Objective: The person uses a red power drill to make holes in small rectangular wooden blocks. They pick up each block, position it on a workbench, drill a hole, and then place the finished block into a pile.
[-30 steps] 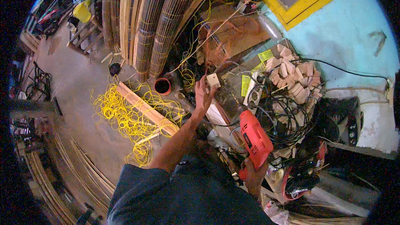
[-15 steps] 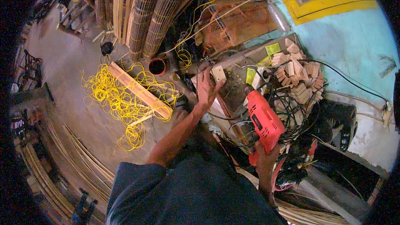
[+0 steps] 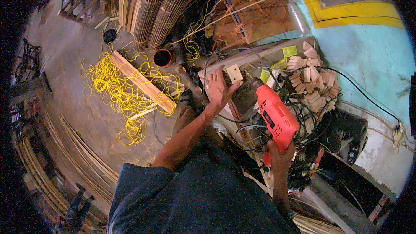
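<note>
My right hand [image 3: 279, 154] is wrapped round the handle of a red power drill [image 3: 277, 115], whose chuck points up and away from me. Ahead of it and to the left, my left hand [image 3: 220, 90] lies over a wooden board, fingers stretched out and thumb apart. Just beyond its thumb sits a small pale wooden block [image 3: 234, 73] with dark holes in it. I cannot tell whether the thumb touches the block. The drill's tip stays clear of the block, on its right-hand side.
Cut wood pieces [image 3: 316, 78] are heaped at right beside tangled black cables [image 3: 294, 104]. On the floor at left, a plank [image 3: 143, 80] lies across tangled yellow cord [image 3: 108, 78]. A round dark-filled container [image 3: 163, 58] stands near rolled slatted blinds [image 3: 151, 13].
The whole view has shifted slightly. My left hand has drawn back a little from the small block, its thumb spreading wider. The drill stays in my right hand.
</note>
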A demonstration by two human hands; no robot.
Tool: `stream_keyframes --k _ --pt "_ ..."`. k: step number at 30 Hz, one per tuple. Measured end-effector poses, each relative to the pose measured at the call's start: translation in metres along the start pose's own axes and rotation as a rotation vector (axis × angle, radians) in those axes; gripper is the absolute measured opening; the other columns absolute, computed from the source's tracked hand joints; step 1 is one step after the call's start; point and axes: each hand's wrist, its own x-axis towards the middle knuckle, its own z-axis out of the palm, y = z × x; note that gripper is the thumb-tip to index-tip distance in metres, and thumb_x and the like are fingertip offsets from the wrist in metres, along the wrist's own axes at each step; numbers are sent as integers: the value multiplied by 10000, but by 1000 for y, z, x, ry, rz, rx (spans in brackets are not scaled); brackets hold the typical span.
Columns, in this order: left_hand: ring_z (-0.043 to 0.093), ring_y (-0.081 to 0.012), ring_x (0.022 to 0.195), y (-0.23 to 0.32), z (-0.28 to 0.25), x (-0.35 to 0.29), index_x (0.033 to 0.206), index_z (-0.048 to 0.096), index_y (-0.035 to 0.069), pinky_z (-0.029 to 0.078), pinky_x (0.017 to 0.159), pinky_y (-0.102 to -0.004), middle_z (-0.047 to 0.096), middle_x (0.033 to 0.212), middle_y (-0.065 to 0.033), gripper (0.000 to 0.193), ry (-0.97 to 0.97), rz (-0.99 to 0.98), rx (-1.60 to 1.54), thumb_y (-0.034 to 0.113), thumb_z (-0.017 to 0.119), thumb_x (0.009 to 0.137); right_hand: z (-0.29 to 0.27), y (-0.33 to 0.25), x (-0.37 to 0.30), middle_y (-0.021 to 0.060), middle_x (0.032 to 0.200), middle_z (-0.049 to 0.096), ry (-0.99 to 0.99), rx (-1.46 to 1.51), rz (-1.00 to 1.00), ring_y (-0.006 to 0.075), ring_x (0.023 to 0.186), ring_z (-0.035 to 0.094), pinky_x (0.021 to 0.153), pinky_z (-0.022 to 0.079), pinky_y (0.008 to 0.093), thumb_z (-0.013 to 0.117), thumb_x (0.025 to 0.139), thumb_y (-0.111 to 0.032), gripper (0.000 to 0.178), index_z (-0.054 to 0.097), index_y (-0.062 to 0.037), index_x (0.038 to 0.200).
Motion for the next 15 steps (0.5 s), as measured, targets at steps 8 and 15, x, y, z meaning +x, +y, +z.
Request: stream_keyframes --k 8,15 --pt "380 -341 1289 2 -16 -47 1360 413 54 239 1088 -498 392 1398 -147 666 -76 503 241 347 672 820 -11 -8 10 67 830 634 -119 53 -81 142 604 581 546 489 308 616 825 -26 223 571 16 1039" --pt "259 -302 1407 6 -7 -28 1379 415 48 199 1162 -439 269 1520 -142 607 -323 699 353 284 598 851 0 -39 21 92 892 639 -60 81 4 140 598 585 522 487 285 588 829 -11 308 517 13 1127"
